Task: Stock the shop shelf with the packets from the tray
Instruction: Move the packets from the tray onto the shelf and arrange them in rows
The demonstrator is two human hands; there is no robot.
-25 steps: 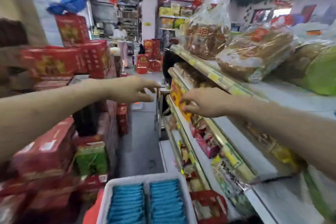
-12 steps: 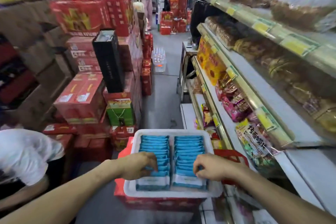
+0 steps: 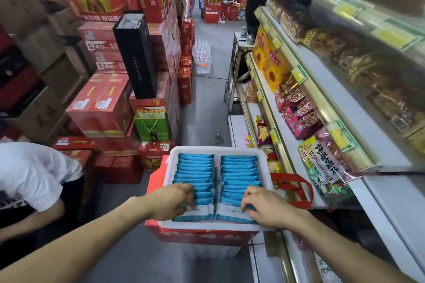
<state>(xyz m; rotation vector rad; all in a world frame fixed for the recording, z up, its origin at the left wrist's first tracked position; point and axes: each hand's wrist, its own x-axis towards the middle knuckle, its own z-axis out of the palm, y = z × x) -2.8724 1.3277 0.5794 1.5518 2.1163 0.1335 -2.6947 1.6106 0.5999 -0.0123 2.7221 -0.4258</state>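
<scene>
1. Nearest, the left hand (image 3: 171, 201) curls its fingers round the front blue packets (image 3: 195, 167) of the left row. The right hand (image 3: 264, 209) clamps the front of the right row.
2. The packets stand tightly packed in the white tray (image 3: 218, 150), which sits on a red box (image 3: 200, 235) beside the shelf (image 3: 358, 108).
3. Risk: pulling a bunch upward could drag neighbouring packets out, or shift the tray off its box.
4. A shelf bag (image 3: 326, 170) reads "KAOXIANGMOPIAN"; farther left, the red cartons (image 3: 101, 45) show "4连包".
</scene>
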